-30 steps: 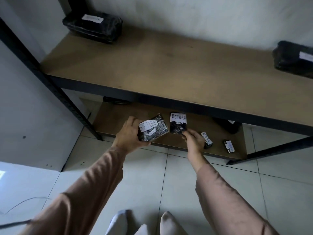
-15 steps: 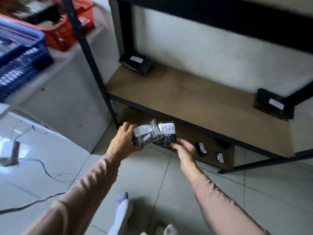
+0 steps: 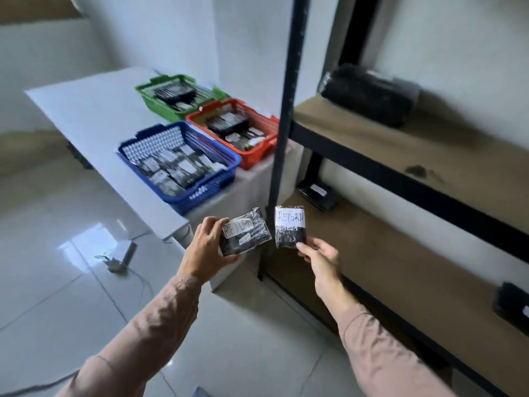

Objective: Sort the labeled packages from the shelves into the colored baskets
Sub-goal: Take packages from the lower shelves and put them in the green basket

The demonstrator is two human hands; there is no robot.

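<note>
Black wrap, white labels, three bright baskets

The left package [image 3: 246, 232] and the right package [image 3: 289, 227] are glossy black, each with a white label lettered in black. At ten o'clock from them is the blue basket [image 3: 200, 193], its lattice showing white. At eleven are the red basket [image 3: 254, 159] and the green basket [image 3: 143, 88], on a white worktop [image 3: 86, 110]. The shelf boards [image 3: 400, 156] are tan, the frame [image 3: 286, 110] black, and my sleeves [image 3: 143, 339] dusty pink.

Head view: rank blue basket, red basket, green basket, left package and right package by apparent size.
1. blue basket
2. red basket
3. green basket
4. left package
5. right package
The baskets may truly match: blue is nearest the camera, and red sits partly behind the post.
</note>
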